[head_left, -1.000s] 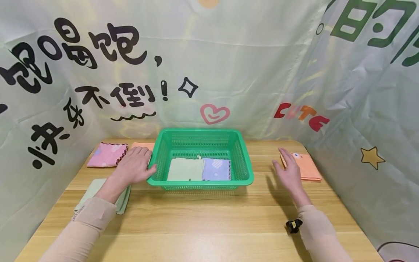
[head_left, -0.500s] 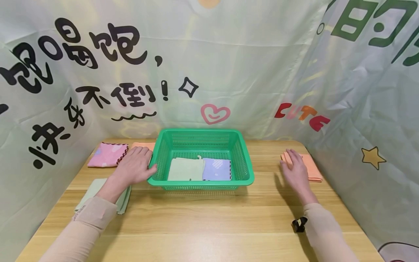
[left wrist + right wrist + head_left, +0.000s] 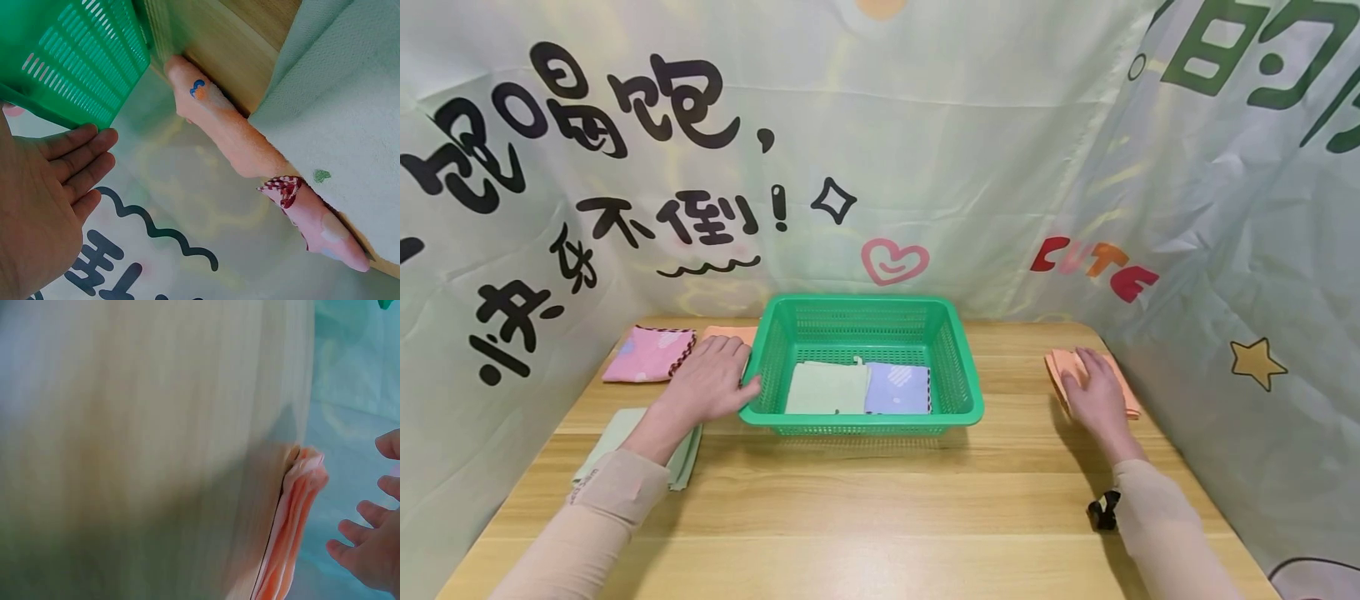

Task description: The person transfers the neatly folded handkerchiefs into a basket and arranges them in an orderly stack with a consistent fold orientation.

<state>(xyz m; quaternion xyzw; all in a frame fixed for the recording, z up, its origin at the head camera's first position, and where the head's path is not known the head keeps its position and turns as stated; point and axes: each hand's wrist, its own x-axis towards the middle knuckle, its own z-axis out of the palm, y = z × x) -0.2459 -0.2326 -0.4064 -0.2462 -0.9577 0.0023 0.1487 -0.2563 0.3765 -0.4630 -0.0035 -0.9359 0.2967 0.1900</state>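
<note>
Our right hand (image 3: pixel 1099 402) has moved over the folded orange towel (image 3: pixel 292 531), fingers spread; our left hand (image 3: pixel 710 380), straight-fingered, touches the green basket (image 3: pixel 859 419). We should pinch every layer.

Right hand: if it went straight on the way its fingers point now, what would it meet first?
Most likely the folded orange cloth, which lies beneath the right hand; the gap between them is hard to judge.
</note>
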